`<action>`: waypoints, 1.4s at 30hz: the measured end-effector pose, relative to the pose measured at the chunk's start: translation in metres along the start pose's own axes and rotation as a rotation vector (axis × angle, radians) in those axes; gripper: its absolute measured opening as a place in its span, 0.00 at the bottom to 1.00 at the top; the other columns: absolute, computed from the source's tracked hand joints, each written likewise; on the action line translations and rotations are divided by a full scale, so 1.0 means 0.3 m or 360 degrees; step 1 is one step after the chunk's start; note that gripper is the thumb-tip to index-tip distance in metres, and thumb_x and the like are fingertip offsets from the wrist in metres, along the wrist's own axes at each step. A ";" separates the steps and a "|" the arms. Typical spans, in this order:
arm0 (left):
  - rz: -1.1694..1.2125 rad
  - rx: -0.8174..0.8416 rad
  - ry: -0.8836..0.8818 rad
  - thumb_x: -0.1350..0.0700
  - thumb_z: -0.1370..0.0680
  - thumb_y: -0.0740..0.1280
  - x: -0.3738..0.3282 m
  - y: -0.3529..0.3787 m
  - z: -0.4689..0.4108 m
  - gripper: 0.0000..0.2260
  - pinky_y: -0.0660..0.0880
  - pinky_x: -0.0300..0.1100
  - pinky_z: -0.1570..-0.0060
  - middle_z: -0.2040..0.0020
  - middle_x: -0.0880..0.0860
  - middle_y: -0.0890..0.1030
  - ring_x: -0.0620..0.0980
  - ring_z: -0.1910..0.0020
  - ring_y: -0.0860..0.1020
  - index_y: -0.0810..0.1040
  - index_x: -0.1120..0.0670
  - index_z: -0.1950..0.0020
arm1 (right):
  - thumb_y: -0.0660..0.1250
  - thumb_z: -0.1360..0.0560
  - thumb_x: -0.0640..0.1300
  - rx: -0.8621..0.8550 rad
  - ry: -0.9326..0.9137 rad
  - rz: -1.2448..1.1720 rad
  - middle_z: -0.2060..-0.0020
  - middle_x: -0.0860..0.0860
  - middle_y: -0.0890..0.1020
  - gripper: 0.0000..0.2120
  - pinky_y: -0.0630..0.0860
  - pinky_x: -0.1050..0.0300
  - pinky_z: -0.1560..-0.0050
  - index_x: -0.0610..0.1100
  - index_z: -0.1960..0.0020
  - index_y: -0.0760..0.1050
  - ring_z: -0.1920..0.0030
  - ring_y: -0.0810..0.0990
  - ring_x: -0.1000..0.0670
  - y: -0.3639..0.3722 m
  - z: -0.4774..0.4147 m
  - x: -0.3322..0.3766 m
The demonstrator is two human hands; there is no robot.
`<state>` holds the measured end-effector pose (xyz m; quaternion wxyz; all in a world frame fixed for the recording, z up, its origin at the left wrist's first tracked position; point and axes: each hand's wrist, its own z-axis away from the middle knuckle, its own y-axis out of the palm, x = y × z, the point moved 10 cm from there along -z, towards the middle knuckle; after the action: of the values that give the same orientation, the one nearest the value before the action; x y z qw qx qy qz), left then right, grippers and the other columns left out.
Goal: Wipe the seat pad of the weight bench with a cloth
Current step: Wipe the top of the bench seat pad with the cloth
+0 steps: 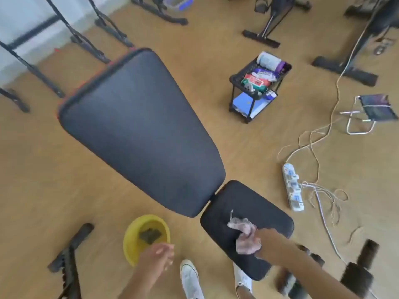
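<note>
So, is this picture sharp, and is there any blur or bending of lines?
Head view: wide-angle lens bends the frame bars at top left; the left hand is motion-blurred over the yellow bowl; the right hand, on the cloth, is soft; the seat pad shows no glare.

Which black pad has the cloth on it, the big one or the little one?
The small seat pad, nearest the person; the right hand presses the pinkish cloth there. The long backrest pad is bare.

A tan wood-look floor (54,169) fills the room. A black basket rack (257,87) with packets stands on it, near a white power strip (293,187) with trailing cords, a folding stool (371,111), and black exercise-machine frames (86,39).
</note>
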<state>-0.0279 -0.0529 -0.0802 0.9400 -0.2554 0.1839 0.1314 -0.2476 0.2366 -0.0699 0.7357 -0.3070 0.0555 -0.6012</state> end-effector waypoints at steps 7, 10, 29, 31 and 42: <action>-0.0918 0.0047 0.0462 0.51 0.18 0.65 -0.028 0.486 -0.534 0.14 0.76 0.43 0.46 0.40 0.59 0.85 0.52 0.49 0.81 0.82 0.59 0.43 | 0.65 0.22 0.42 -0.0192 -0.0819 0.1041 0.19 0.49 0.41 0.42 0.49 0.46 0.20 0.46 0.18 0.40 0.20 0.39 0.45 0.431 -0.525 -0.119; -0.0799 0.0128 0.0413 0.44 0.20 0.67 0.020 0.616 -0.694 0.23 0.76 0.48 0.40 0.34 0.57 0.83 0.59 0.36 0.80 0.79 0.57 0.32 | 0.60 0.23 0.41 -0.0448 -0.1042 0.1149 0.19 0.48 0.52 0.35 0.56 0.44 0.22 0.44 0.19 0.51 0.20 0.50 0.44 0.452 -0.583 -0.158; 0.0028 0.0051 0.0248 0.57 0.29 0.80 0.129 0.652 -0.796 0.29 0.86 0.45 0.62 0.53 0.47 0.84 0.52 0.51 0.85 0.77 0.59 0.29 | 0.64 0.19 0.33 -0.1562 -0.0205 -0.0694 0.39 0.50 0.80 0.13 0.68 0.60 0.29 0.41 0.40 0.82 0.32 0.76 0.49 0.159 -0.681 -0.380; 0.0066 0.0081 0.0226 0.58 0.28 0.80 0.138 0.659 -0.794 0.28 0.86 0.46 0.61 0.53 0.46 0.86 0.52 0.50 0.86 0.77 0.58 0.29 | 0.55 0.16 0.30 -0.1502 -0.0604 -0.0524 0.44 0.47 0.82 0.19 0.75 0.55 0.34 0.46 0.42 0.81 0.39 0.80 0.46 0.277 -0.660 -0.135; 0.0232 0.0182 0.0114 0.56 0.29 0.81 0.157 0.664 -0.805 0.26 0.86 0.50 0.55 0.48 0.51 0.87 0.51 0.49 0.86 0.81 0.55 0.32 | 0.58 0.22 0.27 -0.1489 -0.0199 -0.0363 0.32 0.45 0.78 0.22 0.68 0.46 0.26 0.41 0.34 0.79 0.27 0.71 0.46 0.145 -0.762 -0.183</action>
<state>-0.1209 -0.0071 -0.3793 0.9338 -0.1919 0.2426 0.1797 -0.3284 0.2028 -0.2921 0.4502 -0.6445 0.2415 -0.5689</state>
